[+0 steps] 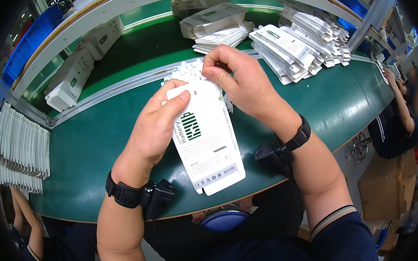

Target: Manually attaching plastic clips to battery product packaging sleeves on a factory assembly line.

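I hold a flat white cardboard package (209,145) with a green battery picture on it, tilted above the green worktable (97,133). My left hand (155,127) grips its left edge, thumb pressed on the top left corner. My right hand (239,80) pinches the top end of the package, fingers curled together. Behind the package's top lies a small heap of white plastic pieces (188,73), partly hidden by my hands. Both wrists wear black bands with black devices attached.
Stacks of flat white packages (300,46) lie at the back right, more (216,23) at the back centre. White boxes (72,82) sit on the far green belt. A row of white packages (19,148) stands at the left. Another person (402,117) sits at right.
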Demonstrator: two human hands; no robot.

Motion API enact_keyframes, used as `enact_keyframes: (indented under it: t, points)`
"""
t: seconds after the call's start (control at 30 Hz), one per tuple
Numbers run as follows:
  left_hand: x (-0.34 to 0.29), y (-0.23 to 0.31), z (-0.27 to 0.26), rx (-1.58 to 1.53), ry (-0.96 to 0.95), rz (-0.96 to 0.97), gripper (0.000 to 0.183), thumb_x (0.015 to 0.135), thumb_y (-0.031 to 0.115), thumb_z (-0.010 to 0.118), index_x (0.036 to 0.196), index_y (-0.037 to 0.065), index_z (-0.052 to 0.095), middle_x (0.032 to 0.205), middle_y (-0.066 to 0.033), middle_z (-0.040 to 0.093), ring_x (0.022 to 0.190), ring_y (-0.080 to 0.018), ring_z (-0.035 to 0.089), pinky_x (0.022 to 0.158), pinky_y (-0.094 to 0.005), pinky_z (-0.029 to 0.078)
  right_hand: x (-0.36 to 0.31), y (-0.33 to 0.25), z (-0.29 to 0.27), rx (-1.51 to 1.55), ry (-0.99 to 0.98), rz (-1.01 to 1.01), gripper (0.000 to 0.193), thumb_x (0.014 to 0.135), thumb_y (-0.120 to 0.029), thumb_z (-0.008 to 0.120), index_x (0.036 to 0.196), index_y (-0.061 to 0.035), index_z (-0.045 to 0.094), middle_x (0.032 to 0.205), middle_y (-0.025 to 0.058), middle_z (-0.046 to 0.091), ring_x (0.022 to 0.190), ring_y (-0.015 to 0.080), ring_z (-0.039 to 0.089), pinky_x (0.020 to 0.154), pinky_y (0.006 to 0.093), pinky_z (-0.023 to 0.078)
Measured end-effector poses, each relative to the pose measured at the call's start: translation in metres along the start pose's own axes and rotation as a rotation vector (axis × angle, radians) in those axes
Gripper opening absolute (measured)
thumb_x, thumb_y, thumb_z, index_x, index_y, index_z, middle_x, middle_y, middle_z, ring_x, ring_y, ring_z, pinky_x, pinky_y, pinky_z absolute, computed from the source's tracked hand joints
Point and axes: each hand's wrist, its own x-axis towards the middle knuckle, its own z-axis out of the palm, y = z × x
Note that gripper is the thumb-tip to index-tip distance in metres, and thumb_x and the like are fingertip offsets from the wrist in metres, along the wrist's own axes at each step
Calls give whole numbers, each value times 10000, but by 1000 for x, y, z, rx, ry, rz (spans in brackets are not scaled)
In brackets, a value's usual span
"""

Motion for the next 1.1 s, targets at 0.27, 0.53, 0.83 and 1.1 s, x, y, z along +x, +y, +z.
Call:
enact_keyframes:
  t: [0.27, 0.53, 0.83, 1.1]
  points:
    - [5, 7, -8, 33, 187, 126, 180, 1063, 227, 539, 1121, 62, 580, 983, -19, 674, 882, -63, 642, 779, -231, 507, -1, 17, 1, -159, -203, 61, 112, 919, -87, 661, 1001, -13, 681, 939, 148, 699, 863, 303, 666, 782, 396, 535]
    - [6, 1, -7, 92, 154, 124, 195, 1072, 248, 544, 1127, 64, 575, 998, -11, 668, 885, -58, 627, 780, -226, 494, -7, 25, 9, -280, -345, 12, 144, 896, -126, 666, 975, -9, 698, 986, 194, 670, 938, 382, 655, 824, 472, 529]
    - [6, -4, -4, 152, 147, 122, 205, 1081, 259, 535, 1133, 64, 568, 990, -3, 660, 880, -47, 611, 758, -221, 489, -6, 26, 14, -223, -208, -48, 185, 883, -169, 697, 931, 9, 677, 936, 209, 688, 906, 407, 669, 795, 488, 536]
    - [6, -6, -4, 194, 128, 141, 213, 1086, 250, 534, 1162, 55, 573, 1021, -9, 661, 913, -52, 608, 788, -224, 493, -5, 22, 11, -174, -244, 74, 201, 884, -185, 705, 932, 3, 655, 909, 215, 706, 882, 425, 677, 767, 487, 538]
